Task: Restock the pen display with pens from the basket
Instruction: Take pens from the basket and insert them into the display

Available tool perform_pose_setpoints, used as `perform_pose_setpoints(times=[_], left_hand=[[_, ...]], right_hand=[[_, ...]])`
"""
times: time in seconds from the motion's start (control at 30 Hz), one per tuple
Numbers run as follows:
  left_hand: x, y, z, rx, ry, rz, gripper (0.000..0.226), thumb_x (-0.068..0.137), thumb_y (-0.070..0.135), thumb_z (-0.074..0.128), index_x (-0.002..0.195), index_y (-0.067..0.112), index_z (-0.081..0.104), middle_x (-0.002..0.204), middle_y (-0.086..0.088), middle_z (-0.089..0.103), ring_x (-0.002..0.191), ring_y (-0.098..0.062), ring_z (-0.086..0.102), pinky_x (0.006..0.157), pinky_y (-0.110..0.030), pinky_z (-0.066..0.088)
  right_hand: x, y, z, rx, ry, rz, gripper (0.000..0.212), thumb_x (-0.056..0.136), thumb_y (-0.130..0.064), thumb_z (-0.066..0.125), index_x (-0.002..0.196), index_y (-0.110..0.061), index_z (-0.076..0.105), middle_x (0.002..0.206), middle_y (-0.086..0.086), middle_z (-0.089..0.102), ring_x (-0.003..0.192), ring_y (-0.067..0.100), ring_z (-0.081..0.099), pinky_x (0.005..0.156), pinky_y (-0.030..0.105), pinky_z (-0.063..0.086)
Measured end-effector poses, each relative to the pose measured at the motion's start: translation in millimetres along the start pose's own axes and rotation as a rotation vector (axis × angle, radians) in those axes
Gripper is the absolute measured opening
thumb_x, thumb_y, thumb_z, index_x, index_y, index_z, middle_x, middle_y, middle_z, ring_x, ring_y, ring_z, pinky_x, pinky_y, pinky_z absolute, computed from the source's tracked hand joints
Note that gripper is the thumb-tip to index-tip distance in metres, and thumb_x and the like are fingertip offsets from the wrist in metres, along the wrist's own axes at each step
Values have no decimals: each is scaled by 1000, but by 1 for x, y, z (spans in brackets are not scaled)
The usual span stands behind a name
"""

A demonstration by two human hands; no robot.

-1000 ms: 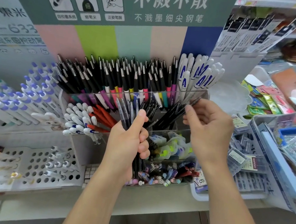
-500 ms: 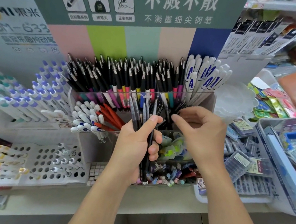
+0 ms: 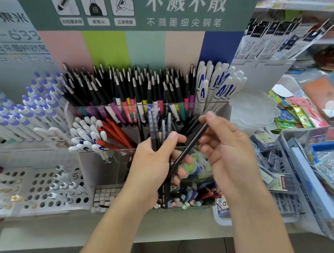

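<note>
In front of the clear acrylic tiered pen display (image 3: 225, 107), the left hand (image 3: 152, 164) grips a bundle of dark slim pens (image 3: 157, 129) upright, thumb pressed across them. Just right of it, the right hand (image 3: 228, 153) pinches one long black pen (image 3: 188, 148), tilted with its lower end against the bundle. Both hands are low before the display's front compartments.

a pale shelf (image 3: 106, 227) carries a clear pen display (image 3: 102, 161), a white perforated rack (image 3: 43, 190) and a plastic bin (image 3: 307, 212).
</note>
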State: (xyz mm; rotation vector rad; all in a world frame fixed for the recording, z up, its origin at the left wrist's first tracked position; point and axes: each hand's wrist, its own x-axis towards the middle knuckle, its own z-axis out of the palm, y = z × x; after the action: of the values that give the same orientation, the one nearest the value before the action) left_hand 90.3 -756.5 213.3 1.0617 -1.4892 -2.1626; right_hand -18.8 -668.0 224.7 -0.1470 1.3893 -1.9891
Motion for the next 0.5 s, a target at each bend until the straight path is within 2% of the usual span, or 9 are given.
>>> perform_pose_setpoints(times=[0.1,0.2,0.27,0.4,0.43,0.5], left_hand=[[5,-1,-10,-28,140,20,26,104,31,52,107,9,65,59,-2,61,40,-11,37,38,-23,29],[7,-1,-18,6,204,37,26,104,31,51,107,8,63,62,2,65,39,-11,33,38,-23,27],[6,0,-17,60,209,46,24,104,32,50,105,12,63,78,1,76,38,-12,36,39,-23,31],[4,-4,-13,124,172,51,22,103,36,53,103,17,65,97,6,78,42,-14,41,41,-24,36],[3,-5,-12,131,168,55,22,102,38,54,103,19,66,97,7,77,44,-15,42,42,-25,38],[2,-7,-12,132,187,73,22,100,41,56,100,23,68,85,8,74,46,-16,43,45,-28,38]], right_hand=[[4,-9,-10,10,135,-246,12,94,-17,66,89,-13,76,80,3,69,64,11,61,56,17,53],[8,-5,-17,-265,200,-453,10,97,-14,65,94,-15,75,78,0,71,68,14,66,64,24,58],[10,6,-19,-480,185,-543,11,95,-11,68,98,-19,75,83,-4,74,74,14,70,69,27,60],[17,31,-17,-771,158,-549,18,89,-12,75,103,-24,76,89,-16,74,82,2,70,80,22,58],[19,35,-16,-805,160,-539,16,88,-13,77,100,-23,76,87,-17,73,81,2,70,79,21,58],[23,42,-15,-832,172,-502,11,86,-14,79,96,-19,77,83,-15,73,78,2,69,77,23,57]])
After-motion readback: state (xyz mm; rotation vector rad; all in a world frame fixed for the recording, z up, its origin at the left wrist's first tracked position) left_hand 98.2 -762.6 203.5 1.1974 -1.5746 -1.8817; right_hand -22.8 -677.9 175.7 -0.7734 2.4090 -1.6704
